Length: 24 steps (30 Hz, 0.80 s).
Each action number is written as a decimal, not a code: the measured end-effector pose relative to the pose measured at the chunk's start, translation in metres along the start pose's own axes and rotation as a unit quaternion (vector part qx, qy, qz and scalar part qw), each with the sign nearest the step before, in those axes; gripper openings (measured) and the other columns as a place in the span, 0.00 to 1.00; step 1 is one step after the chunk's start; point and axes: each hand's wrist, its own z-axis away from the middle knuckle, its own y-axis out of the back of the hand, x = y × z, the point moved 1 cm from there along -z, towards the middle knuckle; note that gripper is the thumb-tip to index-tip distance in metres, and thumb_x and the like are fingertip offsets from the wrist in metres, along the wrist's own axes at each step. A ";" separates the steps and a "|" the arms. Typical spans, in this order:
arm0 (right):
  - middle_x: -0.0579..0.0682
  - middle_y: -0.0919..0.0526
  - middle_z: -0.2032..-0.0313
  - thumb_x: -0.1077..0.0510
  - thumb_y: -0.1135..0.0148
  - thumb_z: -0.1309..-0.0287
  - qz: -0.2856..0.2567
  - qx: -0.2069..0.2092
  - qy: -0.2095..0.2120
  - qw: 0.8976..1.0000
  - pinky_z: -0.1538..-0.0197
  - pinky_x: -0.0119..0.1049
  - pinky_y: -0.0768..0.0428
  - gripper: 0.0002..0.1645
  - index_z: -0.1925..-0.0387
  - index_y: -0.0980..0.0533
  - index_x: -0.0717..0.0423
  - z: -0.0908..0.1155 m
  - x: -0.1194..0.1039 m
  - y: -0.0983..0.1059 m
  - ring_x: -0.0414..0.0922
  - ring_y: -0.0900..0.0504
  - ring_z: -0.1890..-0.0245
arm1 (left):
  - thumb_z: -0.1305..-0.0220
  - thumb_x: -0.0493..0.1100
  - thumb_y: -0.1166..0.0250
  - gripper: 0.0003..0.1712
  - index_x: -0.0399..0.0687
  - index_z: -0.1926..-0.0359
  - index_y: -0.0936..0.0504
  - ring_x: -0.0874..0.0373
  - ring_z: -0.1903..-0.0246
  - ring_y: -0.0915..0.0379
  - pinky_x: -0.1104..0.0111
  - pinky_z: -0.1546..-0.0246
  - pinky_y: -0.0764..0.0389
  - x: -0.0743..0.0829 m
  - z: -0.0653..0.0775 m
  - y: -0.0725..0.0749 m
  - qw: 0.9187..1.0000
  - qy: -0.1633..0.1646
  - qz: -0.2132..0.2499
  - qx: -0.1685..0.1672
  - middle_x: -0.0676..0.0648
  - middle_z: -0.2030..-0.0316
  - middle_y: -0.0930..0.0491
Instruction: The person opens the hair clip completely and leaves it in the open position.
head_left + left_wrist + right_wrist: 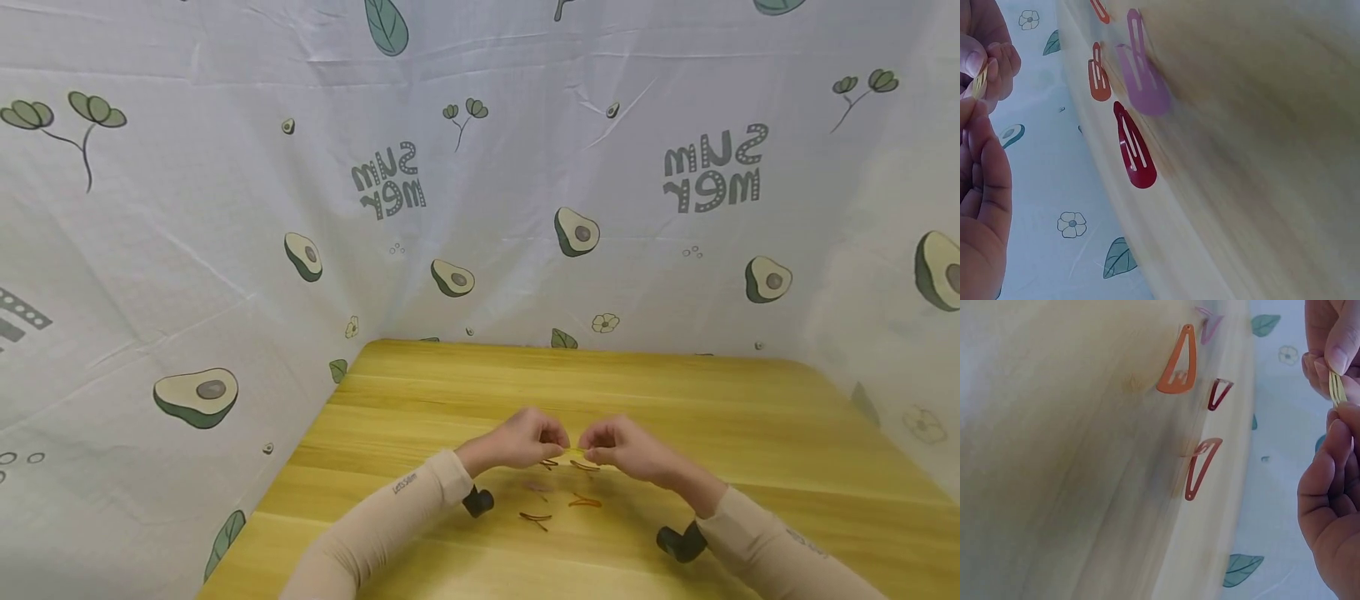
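Both hands meet over the middle of the table, each pinching one end of a small yellow snap hair clip point(1336, 389) between thumb and fingers. My left hand point(525, 437) comes in from the left and my right hand point(628, 447) from the right. Fingertips hide the clip's ends. Below them on the table lie several more snap clips: a purple clip point(1144, 87), a dark red clip point(1135, 150), an orange clip point(1179, 362) and a reddish-brown clip point(1202, 469). Several of these have their inner tongue sprung away from the frame.
The wooden table point(420, 383) has light grain and rounded far corners. A white curtain point(510, 183) printed with avocados and leaves hangs around its back and sides. Dark wrist-worn devices point(682, 543) sit under both forearms, below beige sleeves point(397, 508).
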 end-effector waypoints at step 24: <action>0.57 0.13 0.63 0.63 0.40 0.33 0.007 0.001 0.008 1.000 0.59 0.31 0.19 0.07 0.60 0.18 0.62 0.017 0.001 -0.013 0.35 0.18 0.63 | 0.32 0.38 0.34 0.05 0.42 0.59 0.13 0.74 0.70 0.23 0.79 0.66 0.21 -0.001 0.017 -0.013 0.999 -0.009 0.020 -0.026 0.52 0.66 0.13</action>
